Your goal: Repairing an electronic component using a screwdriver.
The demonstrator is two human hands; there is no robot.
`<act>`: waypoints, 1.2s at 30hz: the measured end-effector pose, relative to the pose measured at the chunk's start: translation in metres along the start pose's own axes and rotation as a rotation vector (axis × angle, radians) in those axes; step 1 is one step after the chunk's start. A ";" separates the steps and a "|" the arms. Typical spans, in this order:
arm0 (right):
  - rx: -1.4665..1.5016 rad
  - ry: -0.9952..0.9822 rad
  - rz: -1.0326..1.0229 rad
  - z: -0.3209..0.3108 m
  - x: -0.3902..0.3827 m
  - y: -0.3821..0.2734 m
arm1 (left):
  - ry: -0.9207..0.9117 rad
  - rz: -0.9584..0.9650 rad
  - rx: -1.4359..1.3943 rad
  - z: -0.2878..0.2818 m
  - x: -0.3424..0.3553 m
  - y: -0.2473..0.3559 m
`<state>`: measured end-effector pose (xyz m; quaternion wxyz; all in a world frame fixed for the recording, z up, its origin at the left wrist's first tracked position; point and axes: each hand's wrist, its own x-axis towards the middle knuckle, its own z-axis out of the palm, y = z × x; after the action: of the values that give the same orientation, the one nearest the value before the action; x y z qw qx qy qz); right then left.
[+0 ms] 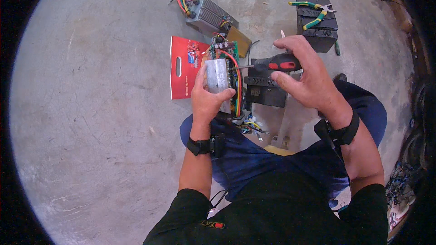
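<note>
My left hand (205, 102) is closed around a silver metal plate (217, 76), its thumb along the near right edge. The plate is fixed to a green circuit board (233, 47) with small components and thick red and yellow wires (238, 86). My right hand (315, 75) holds a black-and-red screwdriver (265, 64), thumb and forefinger bent on either side of the handle and its butt by the palm. The screwdriver lies nearly level, shaft pointing left. Its tip meets the row of parts along the plate's right edge; the exact contact point is too small to make out.
Beyond the board lie a finned silver case (211, 16) with coloured wires and a gold-coloured metal piece (240, 41). A red bag (179, 86) is at left. One black block (268, 95) sits below the screwdriver; another (315, 41), far right, carries green-and-yellow pliers (306, 4).
</note>
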<state>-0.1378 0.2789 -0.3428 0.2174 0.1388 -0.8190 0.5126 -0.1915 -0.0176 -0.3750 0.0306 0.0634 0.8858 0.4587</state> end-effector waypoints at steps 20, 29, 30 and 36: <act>0.048 -0.025 0.007 0.000 -0.002 -0.004 | -0.021 -0.010 -0.078 0.003 0.001 -0.003; 0.092 -0.088 0.154 -0.002 -0.005 0.005 | -0.039 -0.069 -0.095 0.003 0.000 0.008; 0.054 -0.039 0.095 -0.002 -0.003 0.003 | -0.038 -0.068 -0.094 0.003 0.000 0.008; 0.140 -0.021 0.132 -0.002 -0.003 0.002 | -0.013 0.008 -0.022 0.003 0.001 -0.001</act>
<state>-0.1361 0.2817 -0.3449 0.1641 0.1047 -0.7909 0.5802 -0.1920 -0.0157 -0.3774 0.0351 0.0698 0.8803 0.4680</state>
